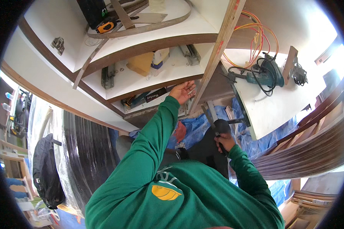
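Note:
My left hand [183,92] reaches to the curved front edge of the lower cabinet shelf [156,87], beside the upright wooden edge. Its palm is turned up, with fingers loosely bent and apart, and I see nothing in it. Lower and to the right, my right hand [225,142] is closed around the dark handle of a long, narrow tool that looks like a flat file [209,118]. The blade points away from me, toward the cabinet's foot. Next to the blade stands a pale metal strip [211,110]; whether they touch is unclear.
An orange-black tape measure [105,27] and bent strips lie on the upper shelf. At right, a corded teal power tool [262,76] rests on a white panel [283,103]. Blue sheeting [193,128] covers the floor. A black bag [47,171] hangs left.

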The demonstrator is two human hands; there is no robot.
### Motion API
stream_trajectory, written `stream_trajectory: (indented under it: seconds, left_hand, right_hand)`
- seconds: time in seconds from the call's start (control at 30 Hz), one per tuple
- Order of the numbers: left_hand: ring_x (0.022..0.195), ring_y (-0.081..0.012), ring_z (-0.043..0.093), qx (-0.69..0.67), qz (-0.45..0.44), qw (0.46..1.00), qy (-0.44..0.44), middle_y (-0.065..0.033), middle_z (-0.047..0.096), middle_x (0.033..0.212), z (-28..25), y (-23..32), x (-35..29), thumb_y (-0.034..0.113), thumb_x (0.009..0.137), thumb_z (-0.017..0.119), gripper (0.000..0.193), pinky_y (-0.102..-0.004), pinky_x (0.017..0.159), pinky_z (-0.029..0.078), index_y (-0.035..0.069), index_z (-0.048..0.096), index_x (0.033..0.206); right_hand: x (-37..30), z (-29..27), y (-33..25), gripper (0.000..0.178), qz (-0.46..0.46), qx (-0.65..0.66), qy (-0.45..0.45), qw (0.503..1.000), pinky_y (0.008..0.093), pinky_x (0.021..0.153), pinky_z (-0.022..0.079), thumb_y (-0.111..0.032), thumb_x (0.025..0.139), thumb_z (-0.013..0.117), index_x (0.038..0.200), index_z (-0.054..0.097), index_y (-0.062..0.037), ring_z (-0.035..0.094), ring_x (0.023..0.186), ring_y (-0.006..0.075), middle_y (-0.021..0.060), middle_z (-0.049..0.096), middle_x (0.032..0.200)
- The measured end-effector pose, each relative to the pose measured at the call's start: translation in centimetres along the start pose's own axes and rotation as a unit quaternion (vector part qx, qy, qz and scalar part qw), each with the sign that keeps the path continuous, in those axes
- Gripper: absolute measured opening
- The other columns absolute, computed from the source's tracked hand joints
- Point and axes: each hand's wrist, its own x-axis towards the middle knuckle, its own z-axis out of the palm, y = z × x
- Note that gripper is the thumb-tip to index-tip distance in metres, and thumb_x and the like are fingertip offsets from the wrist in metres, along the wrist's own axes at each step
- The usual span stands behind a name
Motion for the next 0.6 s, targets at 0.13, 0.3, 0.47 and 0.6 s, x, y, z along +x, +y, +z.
stream_trajectory:
  seconds: [0.13, 0.3, 0.47, 0.6]
  left_hand:
    - [0.120, -0.0240, 0.056, -0.026, -0.015, 0.999, -0.027, -0.0060, 0.067, 0.120, -1.0, -0.2, 1.0, 0.020, 0.094, 0.065, 0.024, -0.0471, 0.101, 0.045, 0.008, 0.064, 0.115]
    - [0.122, -0.0274, 0.055, -0.035, -0.023, 0.998, -0.053, -0.0068, 0.067, 0.119, -1.2, 0.3, 1.9, 0.019, 0.095, 0.063, 0.020, -0.0490, 0.103, 0.044, 0.008, 0.065, 0.111]
    - [0.123, -0.0271, 0.054, -0.021, -0.013, 0.999, -0.041, -0.0090, 0.067, 0.117, -1.0, 0.5, 2.2, 0.018, 0.094, 0.063, 0.019, -0.0499, 0.104, 0.042, 0.008, 0.065, 0.110]
    - [0.121, -0.0277, 0.055, -0.007, -0.005, 1.000, -0.016, -0.0117, 0.067, 0.116, -0.5, 0.6, 2.6, 0.016, 0.095, 0.061, 0.019, -0.0499, 0.104, 0.041, 0.006, 0.063, 0.110]
  right_hand:
    - [0.0, -0.1, -0.2, 0.016, 0.009, 0.000, 0.004, 1.000, 0.0343, 0.042, 0.047, -0.016, 0.090, 0.062, 0.084, 0.061, -0.0013, 0.058, 0.047, 0.0200, 0.0087, 0.059, 0.066]
    - [0.7, 0.0, -1.1, 0.016, 0.014, 0.004, -0.001, 1.000, 0.0330, 0.044, 0.049, -0.017, 0.090, 0.062, 0.084, 0.061, -0.0021, 0.058, 0.048, 0.0187, 0.0073, 0.059, 0.067]
    - [1.1, 0.2, -1.6, 0.015, 0.026, 0.009, -0.001, 1.000, 0.0318, 0.044, 0.047, -0.017, 0.091, 0.063, 0.087, 0.061, -0.0028, 0.057, 0.047, 0.0180, 0.0069, 0.058, 0.067]
    - [1.3, 0.2, -1.5, 0.016, 0.029, 0.000, -0.011, 1.000, 0.0312, 0.041, 0.045, -0.018, 0.093, 0.061, 0.089, 0.059, -0.0024, 0.057, 0.048, 0.0182, 0.0077, 0.057, 0.067]
